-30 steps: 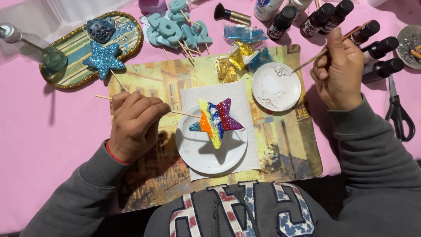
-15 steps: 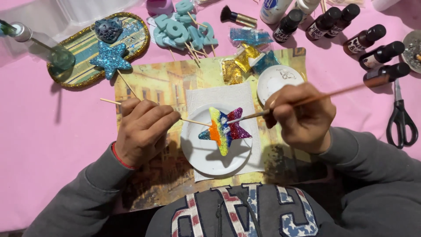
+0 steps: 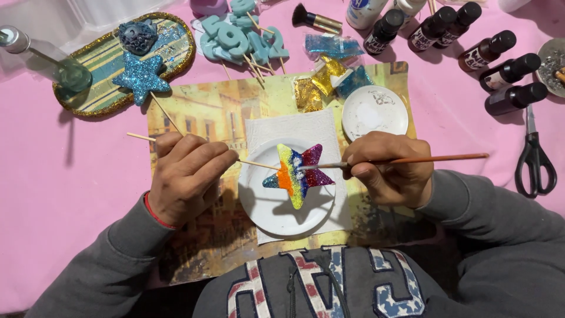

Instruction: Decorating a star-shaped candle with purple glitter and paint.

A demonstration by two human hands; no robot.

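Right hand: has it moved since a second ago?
Yes. The right hand came down from the dark bottles to the rainbow star, brush tip on it.

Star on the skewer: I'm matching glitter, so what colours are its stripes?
The star shows yellow, orange, blue, white, red and purple glitter stripes, in the head view.

Small clear glitter packets point(image 3: 329, 73), blue and gold, lie beyond the right hand point(image 3: 391, 168); dark white-labelled bottles point(image 3: 471, 44) stand farther beyond it.
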